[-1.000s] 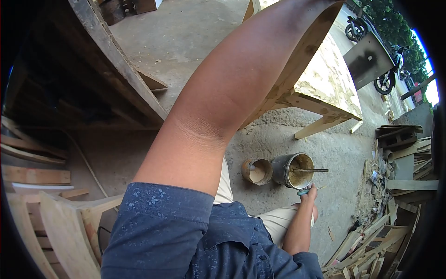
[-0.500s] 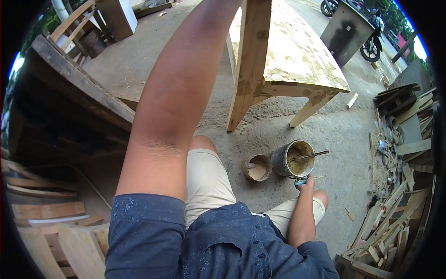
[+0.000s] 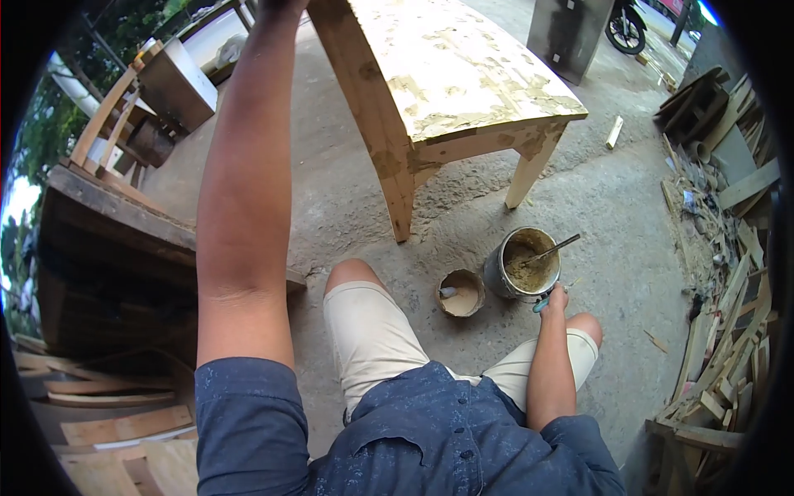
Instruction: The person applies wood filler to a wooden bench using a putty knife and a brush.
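Status: bench top (image 3: 463, 66) is patchy with putty smears across most of the visible surface, bare wood in between, so filling looks partly done; I can't tell from here whether the legs or underside have had any. The metal can (image 3: 523, 266) is on the concrete just in front of my right knee, near the bench's front legs, with a good amount of tan filler in it and a stirring rod (image 3: 550, 248) leaning inside, tip poking over the rim. The smaller brown pot (image 3: 461, 293) sits just beside it on the left with something pale lying in it; too small to identify. My right hand (image 3: 552, 299) is down at the can's near rim, fingers closed around a small tool with a teal handle (image 3: 540, 305), likely a putty knife; blade not visible, so can't say whether it's loaded. My left arm (image 3: 244, 182) is stretched up toward the bench's far corner; the hand runs out of the top of the frame, so I can't tell whether it's gripping the edge or just resting there. Judging by this, what's left is more filler onto the bare patches, then levelling. Scrap offcuts (image 3: 728, 331) are piled along the right, well apart from the can.
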{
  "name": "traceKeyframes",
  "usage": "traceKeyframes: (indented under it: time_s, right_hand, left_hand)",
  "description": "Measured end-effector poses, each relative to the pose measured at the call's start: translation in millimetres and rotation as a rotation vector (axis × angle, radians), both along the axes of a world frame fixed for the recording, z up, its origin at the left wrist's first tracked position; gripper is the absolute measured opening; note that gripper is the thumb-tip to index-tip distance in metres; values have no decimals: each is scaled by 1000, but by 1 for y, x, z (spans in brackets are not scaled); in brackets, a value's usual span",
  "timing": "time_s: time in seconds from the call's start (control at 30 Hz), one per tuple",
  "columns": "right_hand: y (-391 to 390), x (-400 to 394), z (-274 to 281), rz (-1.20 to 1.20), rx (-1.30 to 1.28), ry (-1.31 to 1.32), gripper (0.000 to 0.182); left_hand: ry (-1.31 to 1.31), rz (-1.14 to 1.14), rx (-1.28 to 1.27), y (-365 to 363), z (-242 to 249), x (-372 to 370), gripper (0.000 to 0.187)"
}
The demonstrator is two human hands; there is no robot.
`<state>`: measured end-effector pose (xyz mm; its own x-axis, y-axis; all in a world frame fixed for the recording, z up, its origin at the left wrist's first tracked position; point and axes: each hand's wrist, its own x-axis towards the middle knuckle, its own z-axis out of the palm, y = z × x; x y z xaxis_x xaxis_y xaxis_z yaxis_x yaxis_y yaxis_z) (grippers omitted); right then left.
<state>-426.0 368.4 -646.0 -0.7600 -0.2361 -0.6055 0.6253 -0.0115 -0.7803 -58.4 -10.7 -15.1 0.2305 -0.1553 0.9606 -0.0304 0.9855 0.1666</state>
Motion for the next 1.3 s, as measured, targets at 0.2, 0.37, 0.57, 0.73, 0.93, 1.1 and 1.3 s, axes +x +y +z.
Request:
traceKeyframes:
  time_s: [0.2, 0.37, 0.57, 0.73, 0.93, 1.1, 1.3]
  right_hand:
    - [-2, 6, 11, -3, 139, 96, 44]
    - [-3, 7, 11, 7, 218, 171, 49]
    - [-4, 7, 9, 14, 324, 229, 55]
    - [-6, 4, -2, 17, 411, 277, 54]
    - [-6, 5, 4, 40, 448, 287, 53]
    - [-7, 12, 19, 34, 424, 280, 52]
    - [-8, 8, 8, 40, 491, 317, 52]
  left_hand:
    - [20, 169, 21, -19, 0, 5, 50]
    - [-83, 477, -134, -22, 10, 13, 39]
    - [-38, 334, -44, 19, 3, -5, 41]
    - [-54, 341, 4, 28, 1, -9, 43]
    - [-107, 425, 0, 15, 2, 0, 45]
    - [-171, 555, -50, 11, 2, 4, 49]
    - [-175, 548, 50, 18, 4, 2, 48]
